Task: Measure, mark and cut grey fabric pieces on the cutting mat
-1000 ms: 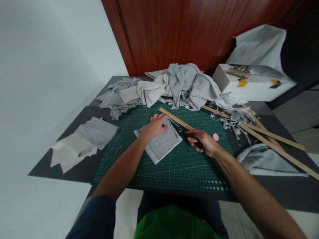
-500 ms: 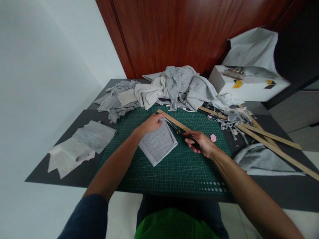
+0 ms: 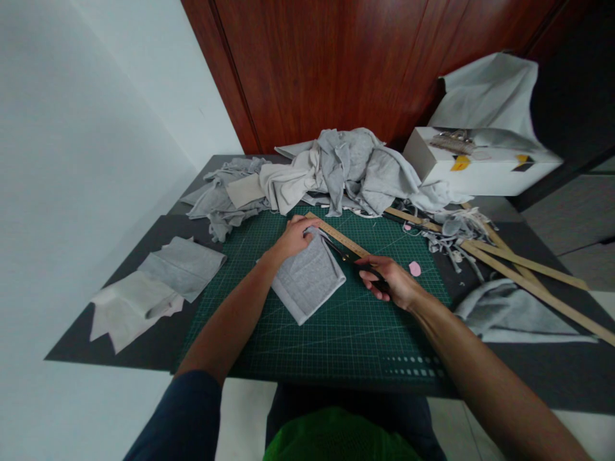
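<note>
Looking down from the head cam, I had a folded piece of grey cloth [image 3: 311, 282] lying on the green cutting mat [image 3: 269, 349], so let's call that cloth the middle of the clock. My left hand [image 3: 294, 238] was at about 11 o'clock, half curled over its far edge with the thumb bent in; can't tell if I was actually pinching the fabric or just pressing on it. Over at 3 o'clock, my right hand [image 3: 391, 282] had its fingers wrapped round the handles of the black scissors [image 3: 356, 261], blades pointing to 10 o'clock along the cloth's edge. How far apart the blades were, no clue, too small to see. A wooden ruler [image 3: 339, 237] lay just beside them, at 1 o'clock. Past my right hand was a pink scrap [image 3: 414, 269]. Big messy fabric pile [image 3: 355, 163] at 12, white box [image 3: 500, 176] at 2, and a cream piece [image 3: 132, 304] towards 9.
</note>
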